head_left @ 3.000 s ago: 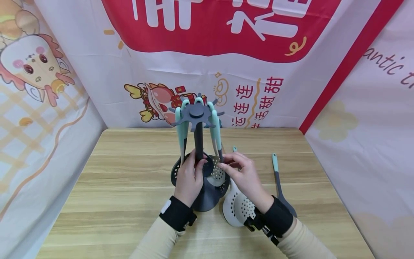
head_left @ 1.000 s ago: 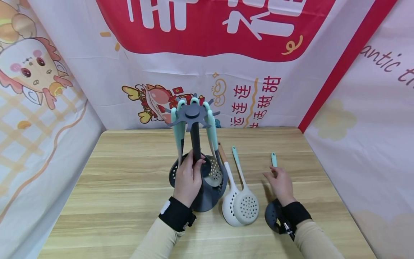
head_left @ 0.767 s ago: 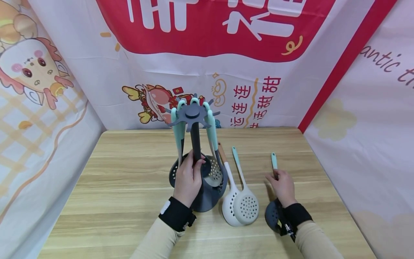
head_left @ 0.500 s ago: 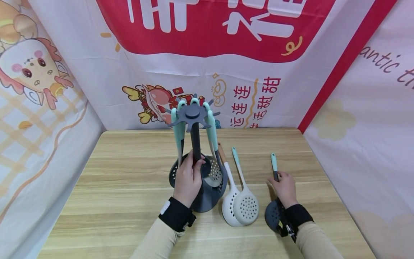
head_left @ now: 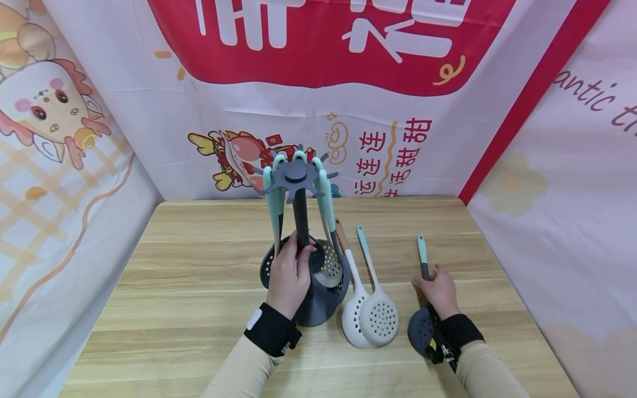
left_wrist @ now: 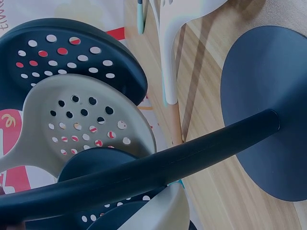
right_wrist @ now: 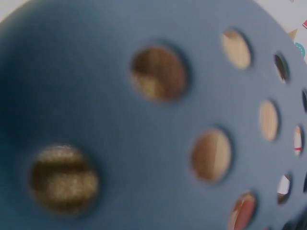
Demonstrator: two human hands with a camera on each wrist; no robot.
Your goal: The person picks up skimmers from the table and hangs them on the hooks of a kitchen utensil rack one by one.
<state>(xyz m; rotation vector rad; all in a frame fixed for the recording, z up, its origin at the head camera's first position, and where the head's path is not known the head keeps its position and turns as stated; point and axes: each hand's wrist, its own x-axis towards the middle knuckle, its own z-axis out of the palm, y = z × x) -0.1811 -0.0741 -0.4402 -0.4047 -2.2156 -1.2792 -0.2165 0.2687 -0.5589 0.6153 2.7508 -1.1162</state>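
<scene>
My left hand grips the dark post of a standing utensil rack. Several utensils with mint handles hang around the post, including a pale skimmer and a dark skimmer. At the right, my right hand pinches the grey part of the handle of another dark skimmer. Its mint handle end points away from me. Its perforated head fills the right wrist view, and my wrist strap partly covers it in the head view.
Between the hands, a white slotted spoon with a wooden handle end lies on the wooden table. A pale skimmer with a mint handle partly overlaps it. Printed cloth hangs behind the table and along both sides.
My right hand has left the rack and gone right to the dark skimmer, whose head has swung left. Lately that hand has slid slightly down the handle. My left hand stays on the post.
</scene>
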